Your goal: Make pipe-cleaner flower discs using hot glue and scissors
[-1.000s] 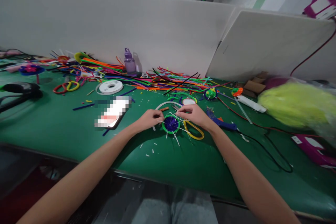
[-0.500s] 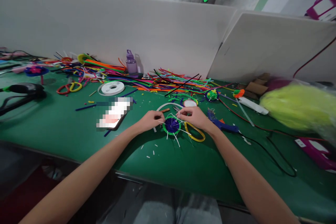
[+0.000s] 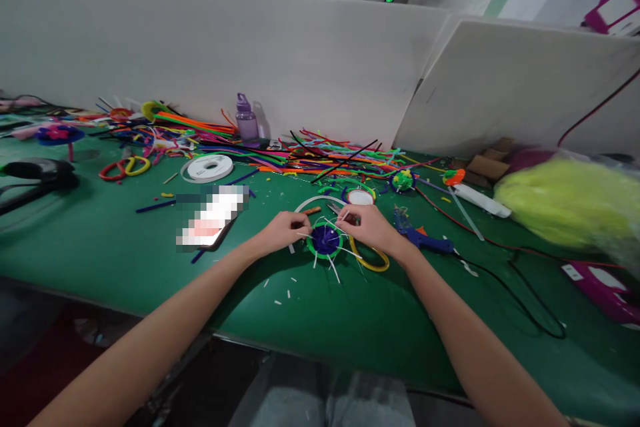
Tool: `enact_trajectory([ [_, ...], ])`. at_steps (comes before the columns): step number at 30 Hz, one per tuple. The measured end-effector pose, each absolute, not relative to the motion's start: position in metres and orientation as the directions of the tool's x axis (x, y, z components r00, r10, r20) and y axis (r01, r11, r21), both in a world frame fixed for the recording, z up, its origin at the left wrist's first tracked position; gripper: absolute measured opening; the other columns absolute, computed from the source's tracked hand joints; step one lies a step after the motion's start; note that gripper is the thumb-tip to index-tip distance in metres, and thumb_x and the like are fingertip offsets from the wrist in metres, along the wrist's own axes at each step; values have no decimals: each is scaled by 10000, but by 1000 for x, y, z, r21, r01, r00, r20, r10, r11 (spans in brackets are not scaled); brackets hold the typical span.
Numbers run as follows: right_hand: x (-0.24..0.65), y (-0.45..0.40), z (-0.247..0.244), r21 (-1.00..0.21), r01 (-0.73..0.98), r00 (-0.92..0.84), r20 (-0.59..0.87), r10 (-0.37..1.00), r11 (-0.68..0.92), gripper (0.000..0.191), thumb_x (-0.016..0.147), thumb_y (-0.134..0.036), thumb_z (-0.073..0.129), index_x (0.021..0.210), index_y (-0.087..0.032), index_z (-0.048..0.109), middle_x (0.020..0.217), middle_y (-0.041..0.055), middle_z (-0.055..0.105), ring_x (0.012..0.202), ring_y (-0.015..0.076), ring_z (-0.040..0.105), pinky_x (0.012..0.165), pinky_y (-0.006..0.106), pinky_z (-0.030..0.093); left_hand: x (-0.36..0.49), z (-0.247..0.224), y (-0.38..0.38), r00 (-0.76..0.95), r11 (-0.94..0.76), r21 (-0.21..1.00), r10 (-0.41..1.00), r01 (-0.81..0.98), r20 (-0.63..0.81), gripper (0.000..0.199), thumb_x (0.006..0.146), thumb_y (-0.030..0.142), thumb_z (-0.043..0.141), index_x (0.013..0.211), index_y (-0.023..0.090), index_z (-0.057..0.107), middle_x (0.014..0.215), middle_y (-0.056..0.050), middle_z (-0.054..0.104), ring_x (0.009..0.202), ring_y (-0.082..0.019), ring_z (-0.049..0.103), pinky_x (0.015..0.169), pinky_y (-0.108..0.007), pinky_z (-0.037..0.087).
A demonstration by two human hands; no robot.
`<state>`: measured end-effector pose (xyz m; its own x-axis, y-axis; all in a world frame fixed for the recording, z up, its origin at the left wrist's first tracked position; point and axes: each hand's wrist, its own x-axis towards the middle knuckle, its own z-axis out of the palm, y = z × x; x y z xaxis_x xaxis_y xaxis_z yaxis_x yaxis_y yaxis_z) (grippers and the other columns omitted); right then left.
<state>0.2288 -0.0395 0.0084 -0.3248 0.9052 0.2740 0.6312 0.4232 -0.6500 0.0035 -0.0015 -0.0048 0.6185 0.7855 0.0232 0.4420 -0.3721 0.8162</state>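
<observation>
A round piece with a green rim and purple inside (image 3: 325, 241) lies on the green table, thin white strips sticking out all round it. On its left edge my left hand (image 3: 285, 231) is closed in a pinch on one of the white strips. At its upper right my right hand (image 3: 364, 223) pinches another white strip (image 3: 345, 216). Yellow-handled scissors (image 3: 373, 260) lie beneath and beside my right hand, their blades partly hidden. A white ribbon curve (image 3: 317, 200) arches behind the piece, and small white offcuts (image 3: 280, 291) lie in front of it.
A phone (image 3: 215, 217) and a ribbon spool (image 3: 210, 167) are to the left. Pipe cleaners (image 3: 330, 157) and a purple bottle (image 3: 247, 121) line the white partition. A blue glue gun (image 3: 425, 239) with a black cord lies right, near a yellow bundle (image 3: 550, 203).
Both hands stay at the round piece with only slight finger movement. The whole view has shifted a little.
</observation>
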Motion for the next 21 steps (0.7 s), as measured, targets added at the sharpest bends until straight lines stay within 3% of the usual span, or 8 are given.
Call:
enact_trajectory([
  [10, 229, -39, 7, -671, 624, -328, 241, 914, 401, 84, 752, -236, 569, 701, -174, 593, 677, 28, 646, 633, 141, 601, 569, 238, 434, 3, -6, 0, 623, -389, 804, 781, 451, 28, 155, 705, 247, 457, 629, 138, 538, 573, 25, 461, 556, -94, 403, 533, -212, 301],
  [21, 227, -40, 5, -644, 648, -319, 256, 912, 407, 76, 761, -227, 573, 707, -180, 598, 691, 34, 661, 624, 142, 602, 575, 247, 433, 3, -5, -2, 625, -366, 823, 780, 434, 17, 141, 711, 235, 469, 635, 138, 537, 574, 30, 460, 554, -88, 398, 536, -207, 292],
])
